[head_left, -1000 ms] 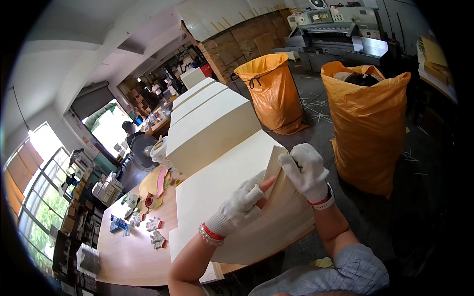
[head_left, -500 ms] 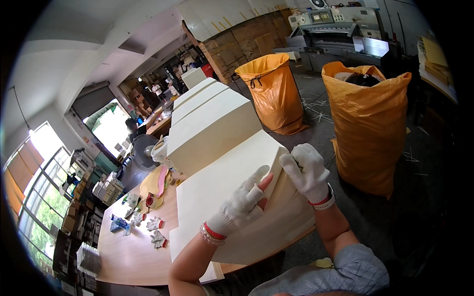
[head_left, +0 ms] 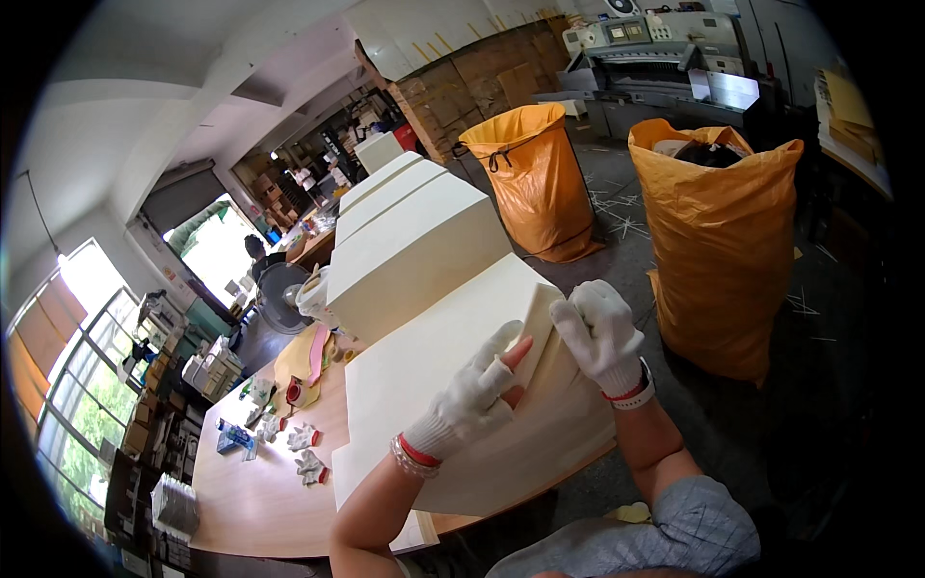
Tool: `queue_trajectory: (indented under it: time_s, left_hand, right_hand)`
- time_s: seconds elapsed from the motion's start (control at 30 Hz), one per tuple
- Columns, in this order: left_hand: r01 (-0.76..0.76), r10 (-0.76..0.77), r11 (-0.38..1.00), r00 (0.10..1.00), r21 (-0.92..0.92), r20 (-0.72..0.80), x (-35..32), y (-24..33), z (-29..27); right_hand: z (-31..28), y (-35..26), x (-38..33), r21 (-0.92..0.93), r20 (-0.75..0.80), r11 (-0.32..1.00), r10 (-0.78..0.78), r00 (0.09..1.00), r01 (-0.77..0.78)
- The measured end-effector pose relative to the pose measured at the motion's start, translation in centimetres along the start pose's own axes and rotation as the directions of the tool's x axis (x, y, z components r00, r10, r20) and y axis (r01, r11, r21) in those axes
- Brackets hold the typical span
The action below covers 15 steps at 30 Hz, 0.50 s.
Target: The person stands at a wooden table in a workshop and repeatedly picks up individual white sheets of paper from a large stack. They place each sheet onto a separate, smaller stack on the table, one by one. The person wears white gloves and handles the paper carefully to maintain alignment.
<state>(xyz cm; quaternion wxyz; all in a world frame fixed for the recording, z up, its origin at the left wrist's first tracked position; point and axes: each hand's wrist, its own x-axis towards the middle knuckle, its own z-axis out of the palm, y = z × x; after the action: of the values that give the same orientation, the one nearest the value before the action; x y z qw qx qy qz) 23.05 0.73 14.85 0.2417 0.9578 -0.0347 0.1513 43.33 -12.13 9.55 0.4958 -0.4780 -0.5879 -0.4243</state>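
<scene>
A large stack of cream-white paper sheets (head_left: 424,366) lies in front of me on the table. My left hand (head_left: 477,390), in a white knit glove with two bare fingertips, rests on the top sheet with its fingers stretched out. At the stack's right corner, my right hand (head_left: 599,332), gloved too, is closed with curled fingers, its thumb along the lifted edge of the sheets. What lies inside the curled fingers is mostly hidden. Between the two hands, the sheets' edge bends up slightly.
Taller paper stacks (head_left: 414,231) stand beyond. The wooden table (head_left: 251,511) holds loose gloves (head_left: 303,436), a tape roll (head_left: 295,390) and a blue bottle (head_left: 234,433). Two orange sacks (head_left: 718,250) stand on the right, before a large grey machine (head_left: 665,48). A person (head_left: 258,252) sits near a fan (head_left: 281,297).
My hands stay almost in place; the right thumb has shifted slightly at the sheets' corner. The seated person in the background has moved an arm.
</scene>
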Motion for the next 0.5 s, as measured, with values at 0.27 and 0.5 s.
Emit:
queue_trajectory:
  time_s: [0.27,0.5]
  left_hand:
    - [0.001,-0.001,1.0,1.0,-0.023,-0.02,0.1,-0.1,0.4]
    - [-0.015,0.016,1.0,0.999,0.025,-0.033,0.3,0.5,0.0]
  right_hand:
    - [0.4,-0.4,0.3,-0.114,-0.075,0.993,-0.022,0.997,0.014]
    - [0.1,0.0,0.0,-0.058,-0.018,0.998,-0.029,0.999,0.028]
